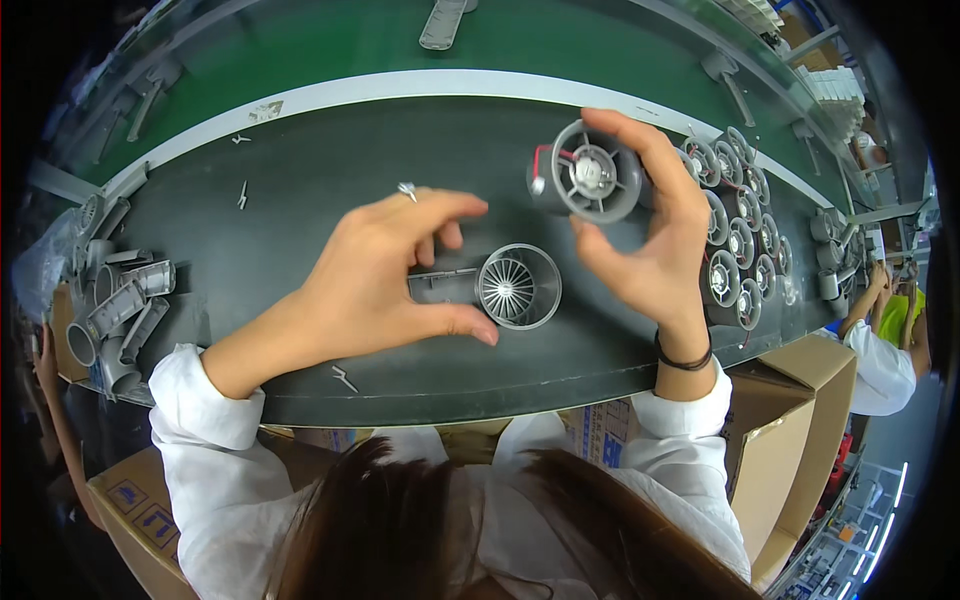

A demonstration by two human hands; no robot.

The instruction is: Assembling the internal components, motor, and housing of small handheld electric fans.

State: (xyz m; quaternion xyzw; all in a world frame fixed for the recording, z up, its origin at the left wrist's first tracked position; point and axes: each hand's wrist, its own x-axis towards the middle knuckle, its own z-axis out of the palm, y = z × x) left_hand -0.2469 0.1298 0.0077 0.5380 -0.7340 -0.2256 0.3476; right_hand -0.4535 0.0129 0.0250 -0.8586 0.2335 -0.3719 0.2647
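Note:
My right hand (655,230) grips a round grey fan unit (592,172) between thumb and fingers, raised above the dark work surface. The unit has a spoked ring, a silver hub, and a red wire ending in a small white plug. Just left of and below it stands a grey cylindrical housing (520,287), its open end up and a slatted grille at the bottom. A narrow handle-like part (441,277) sticks out from its left side. My left hand (385,270), wearing a ring, is curved over that part with thumb and fingers apart, holding nothing.
Several similar fan units (742,225) stand grouped at the right. Grey housings (122,300) lie heaped at the left edge. Small grey plastic scraps (344,377) are scattered about. Beyond a white rail runs a green belt (350,45). A cardboard box (790,420) sits below right; a co-worker's arm (868,295) shows far right.

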